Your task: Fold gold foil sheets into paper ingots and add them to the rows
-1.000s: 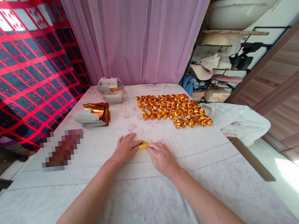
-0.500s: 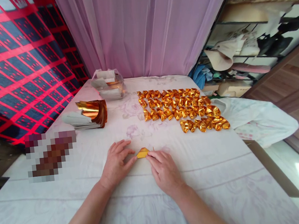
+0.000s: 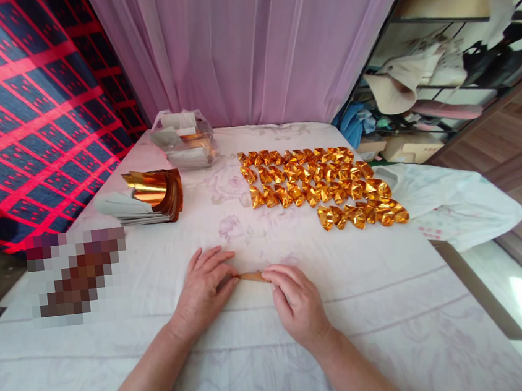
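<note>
The gold foil piece (image 3: 252, 276) lies flat on the cloth-covered table (image 3: 394, 306), near the middle of its near edge; only a narrow folded strip shows between the hands. Left hand (image 3: 206, 291): palm down, fingers spread, fingertips pressing the strip's left end. Right hand (image 3: 298, 303): palm down, fingers curled, fingertips pinning the right end. Neither hand lifts it

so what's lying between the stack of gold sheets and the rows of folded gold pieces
Nothing: in the head view only bare flowered cloth lies between the stack of gold sheets and the folded gold pieces.
</note>
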Demonstrator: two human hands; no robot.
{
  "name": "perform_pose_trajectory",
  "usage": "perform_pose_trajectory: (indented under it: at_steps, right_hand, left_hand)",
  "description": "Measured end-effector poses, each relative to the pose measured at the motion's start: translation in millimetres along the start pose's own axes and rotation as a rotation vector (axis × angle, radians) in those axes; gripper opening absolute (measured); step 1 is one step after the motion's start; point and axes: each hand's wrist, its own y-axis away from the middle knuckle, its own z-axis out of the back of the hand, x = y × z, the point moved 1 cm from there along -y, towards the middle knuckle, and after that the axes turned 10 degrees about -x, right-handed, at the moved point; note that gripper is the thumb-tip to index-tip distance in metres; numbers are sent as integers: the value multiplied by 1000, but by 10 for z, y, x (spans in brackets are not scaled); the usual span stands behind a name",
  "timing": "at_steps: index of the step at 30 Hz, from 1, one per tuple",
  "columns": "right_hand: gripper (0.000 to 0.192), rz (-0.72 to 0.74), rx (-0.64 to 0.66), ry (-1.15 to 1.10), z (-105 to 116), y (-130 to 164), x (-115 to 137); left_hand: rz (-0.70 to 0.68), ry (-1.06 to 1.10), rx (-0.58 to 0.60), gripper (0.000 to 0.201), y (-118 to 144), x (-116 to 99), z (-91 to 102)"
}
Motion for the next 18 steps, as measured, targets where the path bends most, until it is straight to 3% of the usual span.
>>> perform_pose_trajectory:
  at_steps: [4, 12, 18]
  right_hand:
    - [26, -81, -45, 76, 9, -27, -68]
    - [44, -67, 79, 188, -44, -36, -156]
    - [40, -45, 134, 198, -43, -38, -136]
  left_hand:
    - [-79, -7, -48, 13, -11, -20, 28]
    - [-232, -122, -64, 23, -19, 10, 69]
    - [-237, -117, -40, 19, -43, -6, 65]
